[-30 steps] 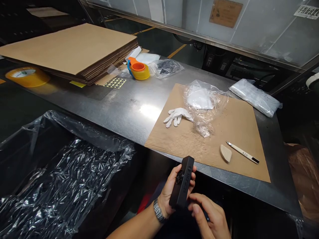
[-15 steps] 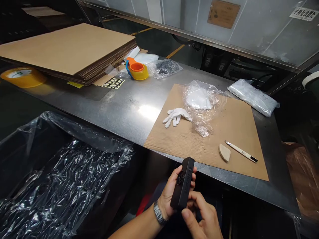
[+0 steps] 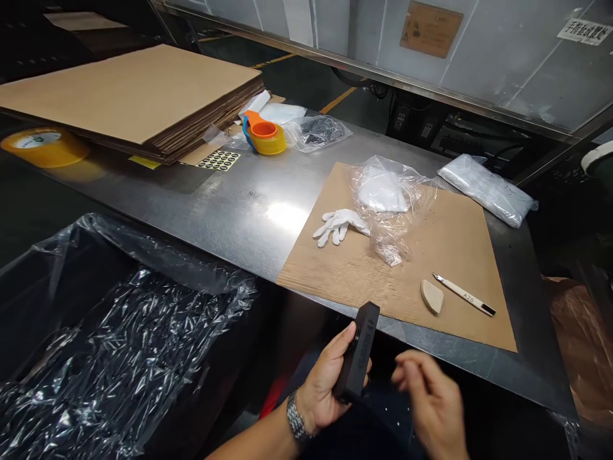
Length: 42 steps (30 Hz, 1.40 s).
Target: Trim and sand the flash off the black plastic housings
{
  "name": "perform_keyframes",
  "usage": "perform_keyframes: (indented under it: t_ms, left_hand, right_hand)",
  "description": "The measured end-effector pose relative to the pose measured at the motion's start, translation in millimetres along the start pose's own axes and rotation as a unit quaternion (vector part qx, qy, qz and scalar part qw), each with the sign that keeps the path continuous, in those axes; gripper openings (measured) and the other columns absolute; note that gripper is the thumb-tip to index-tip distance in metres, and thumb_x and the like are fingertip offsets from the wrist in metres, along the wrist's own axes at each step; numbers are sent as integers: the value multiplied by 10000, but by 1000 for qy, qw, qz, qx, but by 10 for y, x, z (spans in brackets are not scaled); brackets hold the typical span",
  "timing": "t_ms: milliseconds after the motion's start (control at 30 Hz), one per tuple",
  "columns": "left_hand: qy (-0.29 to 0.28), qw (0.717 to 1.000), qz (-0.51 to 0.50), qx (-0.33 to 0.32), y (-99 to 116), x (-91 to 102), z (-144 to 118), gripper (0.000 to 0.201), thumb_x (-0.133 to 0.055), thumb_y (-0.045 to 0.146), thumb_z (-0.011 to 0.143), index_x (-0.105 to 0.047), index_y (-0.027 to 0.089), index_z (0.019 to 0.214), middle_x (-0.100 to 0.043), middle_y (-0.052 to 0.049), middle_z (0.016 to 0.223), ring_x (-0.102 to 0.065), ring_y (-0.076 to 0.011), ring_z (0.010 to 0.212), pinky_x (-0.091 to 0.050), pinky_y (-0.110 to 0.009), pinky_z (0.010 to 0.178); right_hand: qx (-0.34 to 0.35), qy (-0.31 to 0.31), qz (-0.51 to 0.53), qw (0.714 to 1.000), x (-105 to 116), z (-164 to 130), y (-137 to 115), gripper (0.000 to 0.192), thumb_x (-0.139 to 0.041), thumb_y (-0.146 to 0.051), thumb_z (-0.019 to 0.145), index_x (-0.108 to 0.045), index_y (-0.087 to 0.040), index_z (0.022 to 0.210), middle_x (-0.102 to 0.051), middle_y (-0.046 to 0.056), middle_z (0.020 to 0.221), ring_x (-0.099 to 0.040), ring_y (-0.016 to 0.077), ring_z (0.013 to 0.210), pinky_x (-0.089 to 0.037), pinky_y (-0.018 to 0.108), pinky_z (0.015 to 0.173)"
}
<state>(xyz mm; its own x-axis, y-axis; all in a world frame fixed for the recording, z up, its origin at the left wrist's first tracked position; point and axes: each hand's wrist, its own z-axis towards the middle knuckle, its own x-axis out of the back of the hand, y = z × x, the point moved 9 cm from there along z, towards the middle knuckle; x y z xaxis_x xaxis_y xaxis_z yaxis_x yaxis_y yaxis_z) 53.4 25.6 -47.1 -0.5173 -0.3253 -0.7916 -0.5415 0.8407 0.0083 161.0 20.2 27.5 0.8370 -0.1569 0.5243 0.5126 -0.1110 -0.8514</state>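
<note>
My left hand [image 3: 328,377] is wrapped around a black rectangular block-shaped part [image 3: 360,351] just in front of the bench edge. The part stands tilted, with raised lettering on its narrow side; its far face is hidden. To its right, apart from it, my right hand [image 3: 431,399] is slightly blurred, thumb and fingers curled together; anything between them cannot be made out. Beyond both hands, a pale wedge-shaped block [image 3: 431,297] and a white-handled craft knife marked A26 [image 3: 463,294] rest on a cardboard sheet [image 3: 330,275].
A white glove [image 3: 339,225] and clear plastic bag [image 3: 390,220] lie on the cardboard. A tape dispenser [image 3: 265,135], stacked cardboard [image 3: 129,89], tape roll [image 3: 45,147] and sticker sheet [image 3: 219,160] sit leftward. A plastic-lined bin [image 3: 129,358] stands at left; a wrapped pack [image 3: 487,189] lies back right.
My right hand has moved away from the black part to the right, its fingers curling in. My left hand has turned the part so its lettered side faces me more.
</note>
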Motion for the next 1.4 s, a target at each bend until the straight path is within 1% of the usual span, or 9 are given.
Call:
perform_keyframes:
  t_ms: [100,233,433,633,867,1067,1200,1300,1400]
  left_hand:
    - [-12,999,-27,16,0,-16,-5,446,-427,468,867,-503,129,587,-332,64,400,-261,-11,291,-164,-118,294]
    - [-31,997,-62,20,-14,-84,-27,420,-440,440,871,-535,120,617,-337,62,456,-233,3,311,-156,-102,304]
    - [-50,993,-102,31,-9,-152,-80,389,-444,409,877,-566,114,654,-318,63,476,-195,2,324,-133,-99,301]
    - [-78,987,-120,75,-23,-213,-107,463,-302,380,923,-589,85,712,-302,59,486,-198,-6,332,-125,-100,293]
    - [-122,973,-120,157,-170,-275,-129,397,-295,368,920,-598,112,917,-344,49,513,-219,-30,328,-167,-111,290]
    - [-106,971,-100,190,-250,-217,-151,491,-293,414,909,-576,44,752,-441,8,508,-241,-16,307,-158,-111,263]
    - [-125,965,-76,219,-294,-213,-203,430,-371,392,879,-587,29,798,-587,-81,631,-392,-40,339,-202,-115,264]
    - [-116,983,-64,129,-87,-198,-201,429,-412,379,860,-590,8,980,-644,-171,858,-627,-167,650,-475,-205,522]
    - [-137,988,-53,49,100,-261,-261,647,-424,575,800,-566,14,1089,-611,-220,1061,-572,-326,1013,-401,-411,899]
  right_hand:
    - [72,150,-236,958,631,385,142,267,-411,-365,889,-584,-172,955,-625,100,919,-588,213,862,-458,328,769]
    - [94,129,-460,874,864,933,559,396,-363,-338,885,-516,-88,1151,-526,211,1153,-457,337,1050,-379,488,842]
    - [85,77,-472,874,862,1175,952,265,-409,-260,848,-605,-149,987,-569,133,862,-478,259,799,-394,394,709]
    - [33,151,-404,902,1068,1069,804,294,-346,-310,871,-564,-114,905,-520,144,844,-505,255,761,-402,365,608]
    - [25,-17,-88,996,348,473,103,299,-356,-384,919,-455,-214,1144,-534,-4,757,-527,118,636,-443,211,576]
    - [82,-123,-39,988,-126,313,-178,459,-501,-300,873,-378,-256,1313,-480,56,1085,-465,71,584,-459,216,601]
    - [130,-201,-21,971,-229,318,-246,369,-532,-272,861,-478,-272,1226,-501,53,1133,-558,140,909,-463,236,788]
    - [144,-174,-16,974,-156,305,-250,238,-581,-284,832,-540,-248,1064,-563,34,999,-568,159,938,-468,224,780]
    - [146,-74,-44,986,-6,256,-231,172,-569,-284,838,-537,-231,998,-583,26,907,-592,151,838,-482,210,708]
